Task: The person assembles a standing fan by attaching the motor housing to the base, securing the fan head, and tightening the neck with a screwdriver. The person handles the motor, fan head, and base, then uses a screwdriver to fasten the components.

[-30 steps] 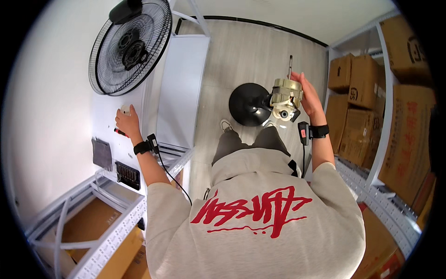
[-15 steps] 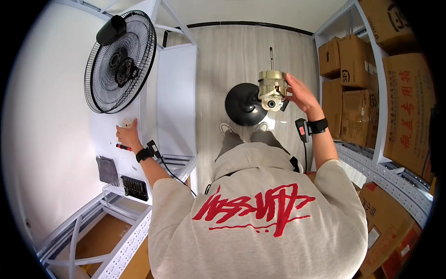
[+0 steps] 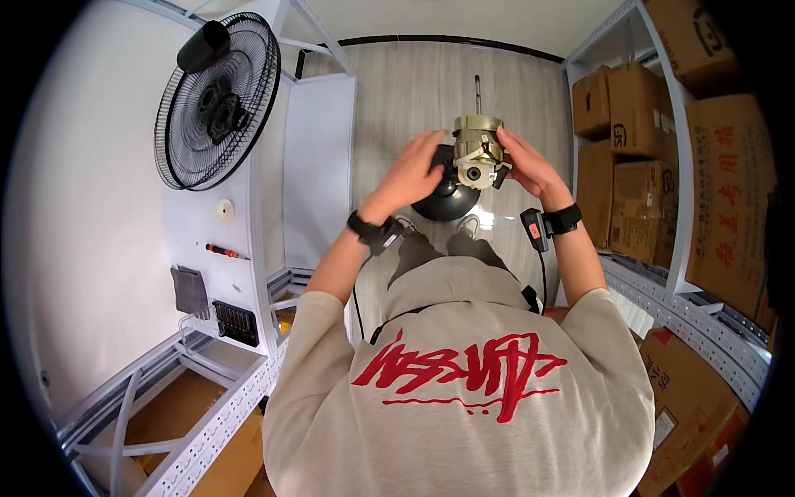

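Note:
A bare fan motor (image 3: 478, 142) with a brass-coloured casing and a thin shaft stands at the centre, above a round black base (image 3: 447, 205). My right hand (image 3: 532, 168) lies along the motor's right side and holds it, with the fingertips near its upper rim. Close to the motor's left side is my left hand (image 3: 411, 176), fingers stretched out and thumb apart, nothing in it. A slight gap seems to lie between these fingers and the casing. The pole under the motor is mostly hidden.
On the white table at left are a fan grille (image 3: 217, 103), a white ring-shaped part (image 3: 225, 210), a red-black screwdriver (image 3: 225, 251), a grey pouch (image 3: 190, 289) and a black bit set (image 3: 236, 323). Shelves with cardboard boxes (image 3: 636, 199) stand at right.
My left hand has left the white ring-shaped part on the table and moved right to the motor. My right hand stays at the motor, which has shifted slightly left and up in view.

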The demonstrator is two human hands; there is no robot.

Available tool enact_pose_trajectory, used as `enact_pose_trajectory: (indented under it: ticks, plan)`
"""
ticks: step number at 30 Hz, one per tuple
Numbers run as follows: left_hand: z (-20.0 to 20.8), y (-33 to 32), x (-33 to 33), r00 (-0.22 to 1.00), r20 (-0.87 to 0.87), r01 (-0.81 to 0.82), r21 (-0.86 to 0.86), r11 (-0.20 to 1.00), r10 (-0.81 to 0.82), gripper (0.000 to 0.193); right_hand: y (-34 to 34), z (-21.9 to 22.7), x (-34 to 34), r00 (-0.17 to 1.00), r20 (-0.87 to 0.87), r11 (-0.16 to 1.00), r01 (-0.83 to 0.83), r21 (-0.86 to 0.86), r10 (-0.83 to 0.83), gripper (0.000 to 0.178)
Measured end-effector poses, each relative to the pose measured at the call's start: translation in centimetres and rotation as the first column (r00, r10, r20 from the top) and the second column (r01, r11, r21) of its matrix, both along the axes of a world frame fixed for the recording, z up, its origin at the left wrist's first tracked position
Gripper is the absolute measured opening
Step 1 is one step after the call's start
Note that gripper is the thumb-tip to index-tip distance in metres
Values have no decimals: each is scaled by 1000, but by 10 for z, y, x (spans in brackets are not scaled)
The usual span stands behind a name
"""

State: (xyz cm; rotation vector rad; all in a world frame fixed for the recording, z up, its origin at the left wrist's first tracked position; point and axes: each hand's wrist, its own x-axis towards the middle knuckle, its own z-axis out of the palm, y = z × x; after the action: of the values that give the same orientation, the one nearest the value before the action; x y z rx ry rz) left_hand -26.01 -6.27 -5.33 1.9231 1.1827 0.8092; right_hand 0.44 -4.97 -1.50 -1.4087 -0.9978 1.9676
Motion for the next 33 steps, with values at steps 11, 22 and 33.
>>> enact_pose_trajectory:
  ticks: [11,22,33]
  plan:
    - [-82,21,26,972,200,188,-323,927,-127,106,-9,-57,24,979,-116,984,161,-77,-169,80]
    - [-123,38,26,953,151,303,-443,844,-263,73,-36,-232,11,982,185,848,-114,518,20,44]
    - [-112,45,24,967,88,255,-278,926,-240,58,-26,-246,3,887,462,639,-342,689,-22,23]
